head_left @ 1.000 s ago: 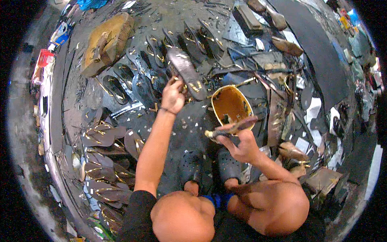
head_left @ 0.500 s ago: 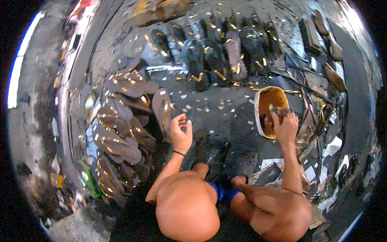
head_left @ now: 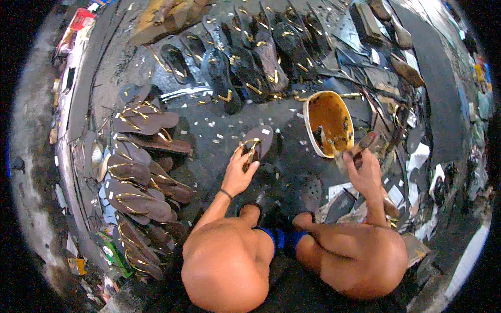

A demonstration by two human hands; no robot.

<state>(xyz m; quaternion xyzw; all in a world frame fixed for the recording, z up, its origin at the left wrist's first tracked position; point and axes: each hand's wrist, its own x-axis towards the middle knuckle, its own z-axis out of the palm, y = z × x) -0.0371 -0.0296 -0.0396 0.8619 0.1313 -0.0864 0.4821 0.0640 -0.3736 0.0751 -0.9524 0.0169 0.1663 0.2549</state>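
Note:
In my left hand (head_left: 241, 169) is a brown flip-flop (head_left: 264, 140) with gold-trimmed straps and a small white sticker by its far end. My fingers close round its near end and strap, and it points away from me to the right. My right hand (head_left: 367, 175) grips what looks like a brush (head_left: 367, 142), its reddish-brown handle rising from the fingers. The brush end is blurred, close to the near rim of a pale oval tub (head_left: 308, 128). Brown, glue-like stuff coats the tub's inside.
A heap of similar brown flip-flops (head_left: 136, 201) lies at my left. Dark flip-flops (head_left: 242, 68) stand in rows at the far side, by a wooden block (head_left: 166, 20). Scraps and offcuts (head_left: 386, 78) cover the right side. White bits dot the dark floor (head_left: 209, 141).
My left hand has taken hold of a flip-flop from the heap's edge and brought it right. My right hand has drawn the brush out of the tub toward me. The view has shifted.

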